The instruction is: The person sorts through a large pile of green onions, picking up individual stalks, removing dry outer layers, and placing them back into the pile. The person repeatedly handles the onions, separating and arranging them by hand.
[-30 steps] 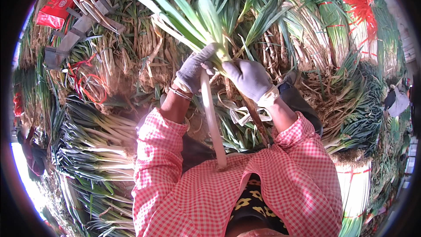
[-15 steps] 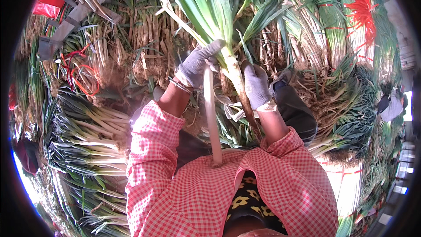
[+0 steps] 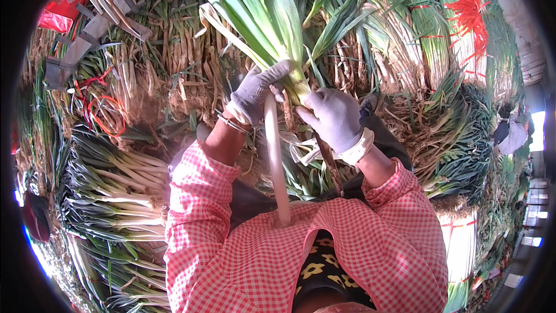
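My left hand (image 3: 258, 90), in a grey glove, is closed round leeks where the stalks meet the leaves. Broad green leaves (image 3: 255, 11) fan out above it. One clean white leek stalk (image 3: 276, 165) hangs below that hand, its root end against my checked shirt. My right hand (image 3: 336, 119), gloved too, pinches a second leek's pale stalk (image 3: 297, 86) just beside the left hand, thumb and fingers across it. Below the right hand a dark brown strip (image 3: 329, 165) slants down; its upper end is hidden by the hand.
Leeks with pale stalks (image 3: 130, 177) lie stacked at the left. Unpeeled leeks (image 3: 191, 52) with earthy roots stand along the far side. Red ties (image 3: 469, 14) lie on bundles at far right. A metal rack (image 3: 87, 40) and a red bag (image 3: 63, 6) are at far left.
My right hand has turned and come across the front of the stalk, its thumb and fingers now on it close to the left hand. The left hand keeps its hold.
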Motion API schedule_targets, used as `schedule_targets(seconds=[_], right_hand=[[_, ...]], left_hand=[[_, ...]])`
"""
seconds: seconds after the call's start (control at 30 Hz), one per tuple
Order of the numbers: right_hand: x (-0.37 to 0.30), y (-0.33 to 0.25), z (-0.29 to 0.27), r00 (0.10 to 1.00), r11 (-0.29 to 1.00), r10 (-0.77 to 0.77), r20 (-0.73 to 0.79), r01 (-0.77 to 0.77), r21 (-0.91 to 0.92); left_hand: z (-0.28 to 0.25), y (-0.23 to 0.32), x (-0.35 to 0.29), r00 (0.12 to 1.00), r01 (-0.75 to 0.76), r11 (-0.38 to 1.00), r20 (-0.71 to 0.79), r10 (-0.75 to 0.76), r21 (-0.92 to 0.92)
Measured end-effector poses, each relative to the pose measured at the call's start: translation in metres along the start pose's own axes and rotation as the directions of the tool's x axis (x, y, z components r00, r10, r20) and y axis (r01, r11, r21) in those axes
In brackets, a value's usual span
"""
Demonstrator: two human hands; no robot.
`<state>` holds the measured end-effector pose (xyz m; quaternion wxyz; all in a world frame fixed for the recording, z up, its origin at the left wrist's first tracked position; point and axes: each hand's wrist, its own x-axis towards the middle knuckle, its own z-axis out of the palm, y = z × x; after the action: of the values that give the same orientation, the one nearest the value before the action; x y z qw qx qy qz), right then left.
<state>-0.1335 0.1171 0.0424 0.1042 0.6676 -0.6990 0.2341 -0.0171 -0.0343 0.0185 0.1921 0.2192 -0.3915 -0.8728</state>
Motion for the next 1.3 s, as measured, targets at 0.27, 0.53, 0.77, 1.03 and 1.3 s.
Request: schedule_targets(seconds=[0.27,0.53,0.77,1.03,1.3], right_hand=[[-0.018,0.017,-0.010,0.997,0.940,0.022,-0.072,0.004,0.342],[-0.084,0.019,-0.015,0.999,0.985,-0.017,-0.041,0.024,0.168],[-0.080,0.005,-0.017,0.984,0.995,0.096,-0.148,-0.100,-0.016],[0.010,0.028,0.044,0.875,0.765,0.480,-0.056,-0.387,0.515],[0.011,0.023,0.055,0.819,-0.014,0.404,0.408,-0.440,0.898]], left_hand=[[0.015,-0.002,0.001,0.998,0.044,0.999,0.036,-0.044,0.005],[0.020,-0.011,0.003,0.999,0.034,0.997,0.024,-0.036,0.067],[0.018,-0.016,0.010,0.999,0.006,0.987,-0.035,0.000,0.160],[0.005,0.008,-0.001,0.999,0.019,1.000,0.047,-0.019,0.007],[-0.002,-0.014,0.019,0.999,-0.037,0.998,0.015,0.038,-0.057]])
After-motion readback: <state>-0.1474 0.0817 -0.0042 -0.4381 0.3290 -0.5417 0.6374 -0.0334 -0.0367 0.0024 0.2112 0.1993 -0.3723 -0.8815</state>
